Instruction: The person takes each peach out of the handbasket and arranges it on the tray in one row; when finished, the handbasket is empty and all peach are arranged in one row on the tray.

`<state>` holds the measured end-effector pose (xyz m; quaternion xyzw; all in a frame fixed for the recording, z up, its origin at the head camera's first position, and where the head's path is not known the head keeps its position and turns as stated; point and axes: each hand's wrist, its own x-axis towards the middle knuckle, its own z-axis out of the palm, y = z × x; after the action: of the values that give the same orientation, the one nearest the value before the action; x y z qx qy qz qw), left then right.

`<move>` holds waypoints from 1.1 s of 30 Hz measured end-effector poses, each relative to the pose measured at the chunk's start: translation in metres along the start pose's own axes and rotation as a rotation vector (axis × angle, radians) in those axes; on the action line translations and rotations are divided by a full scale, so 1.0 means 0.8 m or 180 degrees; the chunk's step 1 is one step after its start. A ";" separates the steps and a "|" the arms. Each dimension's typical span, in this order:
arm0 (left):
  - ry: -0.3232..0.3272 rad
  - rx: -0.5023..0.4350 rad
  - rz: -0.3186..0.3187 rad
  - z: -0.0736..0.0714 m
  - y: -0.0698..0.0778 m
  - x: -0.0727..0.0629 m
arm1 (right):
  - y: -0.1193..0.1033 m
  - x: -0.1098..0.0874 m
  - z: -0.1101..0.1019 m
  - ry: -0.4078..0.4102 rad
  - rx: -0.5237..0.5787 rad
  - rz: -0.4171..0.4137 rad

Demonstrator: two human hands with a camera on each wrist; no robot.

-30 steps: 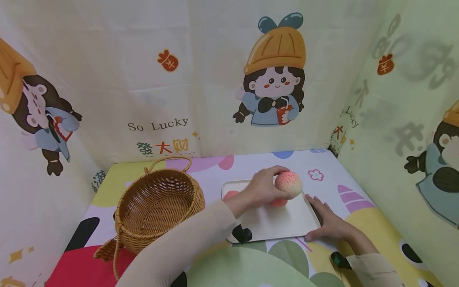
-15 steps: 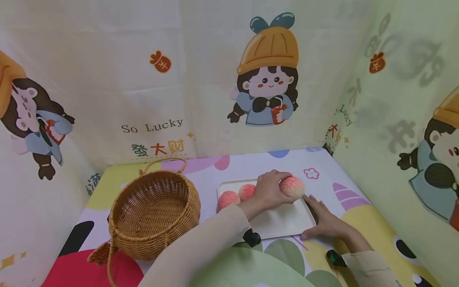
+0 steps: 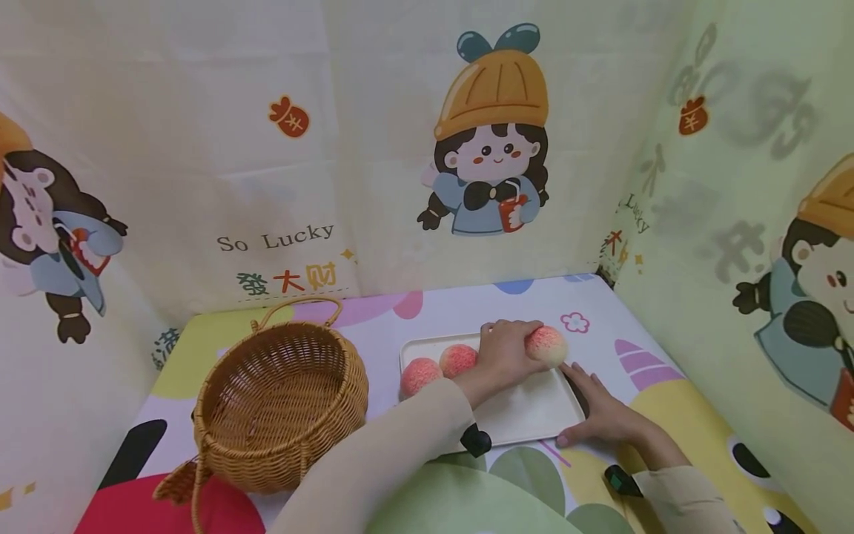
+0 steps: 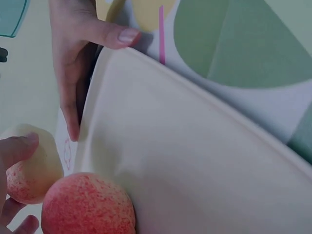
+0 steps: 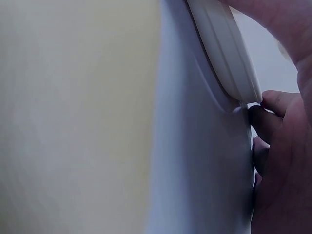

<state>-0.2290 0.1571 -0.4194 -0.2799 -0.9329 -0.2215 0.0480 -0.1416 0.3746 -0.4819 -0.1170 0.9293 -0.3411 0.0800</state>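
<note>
My left hand reaches across the white tray and holds a pink-and-cream peach near its far right corner. In the left wrist view, thumb and fingers sit on either side of that peach. Another peach lies close by in the tray, hidden behind my left hand in the head view. At the tray's left end are two more peaches, one in front and one just behind. My right hand rests along the right rim, fingers extended, thumb at the near corner.
To the left stands a round wicker basket with an upright rear handle; nothing shows inside it. A colourful printed cloth covers the table. Patterned cloth walls rise behind and at both sides.
The held peach has shifted right, toward the tray's far right corner. My left forearm has moved right too, uncovering the peaches at the left end. My right hand stays at the rim.
</note>
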 end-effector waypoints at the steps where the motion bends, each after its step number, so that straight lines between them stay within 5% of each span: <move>1: -0.0020 0.0047 0.0009 0.000 -0.001 0.000 | 0.000 0.000 0.000 0.0003 -0.0007 0.0014; 14: -0.0669 0.0950 0.0329 0.014 0.005 -0.001 | -0.001 0.003 0.004 -0.0041 -0.0021 0.0143; 33: -0.0573 0.0325 -0.0031 0.019 0.007 -0.006 | -0.004 0.000 0.001 -0.0037 -0.0043 0.0202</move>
<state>-0.2213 0.1653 -0.4319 -0.2914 -0.9448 -0.1479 -0.0228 -0.1405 0.3714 -0.4803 -0.0900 0.9343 -0.3314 0.0954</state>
